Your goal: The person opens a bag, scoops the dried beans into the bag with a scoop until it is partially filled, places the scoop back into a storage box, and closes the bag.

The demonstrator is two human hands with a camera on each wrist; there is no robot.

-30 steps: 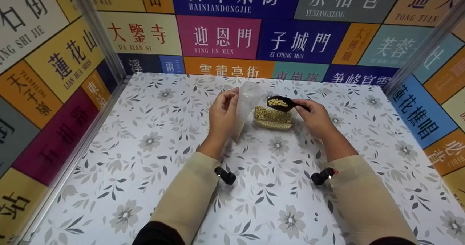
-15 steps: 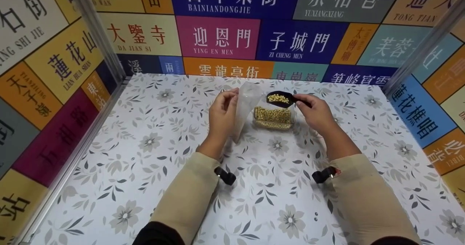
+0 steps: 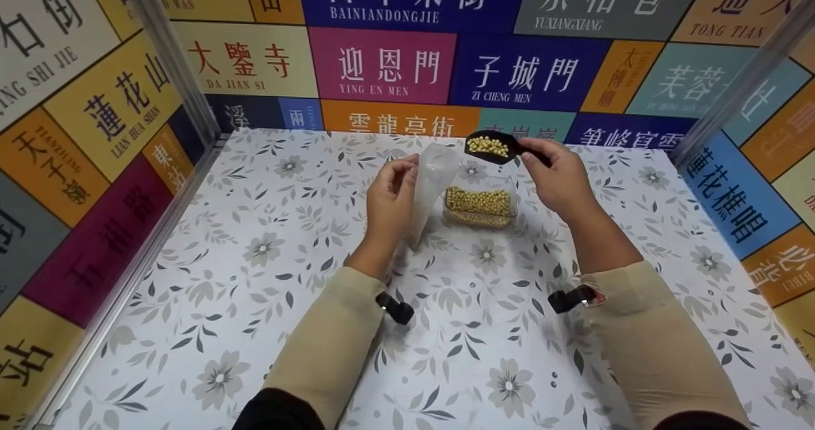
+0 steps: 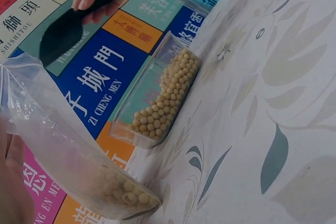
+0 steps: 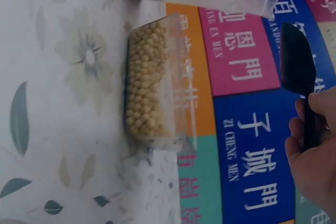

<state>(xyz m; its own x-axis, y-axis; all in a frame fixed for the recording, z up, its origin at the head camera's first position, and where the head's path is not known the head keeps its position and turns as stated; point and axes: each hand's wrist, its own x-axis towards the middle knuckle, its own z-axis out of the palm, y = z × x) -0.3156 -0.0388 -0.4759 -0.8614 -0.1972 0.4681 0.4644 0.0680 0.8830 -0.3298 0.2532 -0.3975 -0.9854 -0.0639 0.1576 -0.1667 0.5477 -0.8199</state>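
The left hand [image 3: 389, 194] grips a translucent plastic bag [image 3: 433, 178] near its top; in the left wrist view the bag [image 4: 58, 135] has some beans [image 4: 126, 192] at its bottom. Pinched by its handle in the right hand [image 3: 563, 178] is a black scoop [image 3: 509, 153] bearing yellow beans [image 3: 487, 144], raised above and behind a clear box [image 3: 481, 221] of the same beans. In the right wrist view the scoop [image 5: 296, 59] is held beside the bag's mouth, apart from it. The box [image 5: 181, 129] stands on the table between the hands.
A floral cloth [image 3: 471, 347] covers the table. Panels with large printed characters [image 3: 382, 67] stand behind and at both sides, with metal posts at the corners. A small black device [image 3: 395, 308] is fixed at each sleeve cuff.
The right hand has lifted the loaded scoop up and away from over the box, and the scoop has levelled. The left hand and bag have stayed in place.
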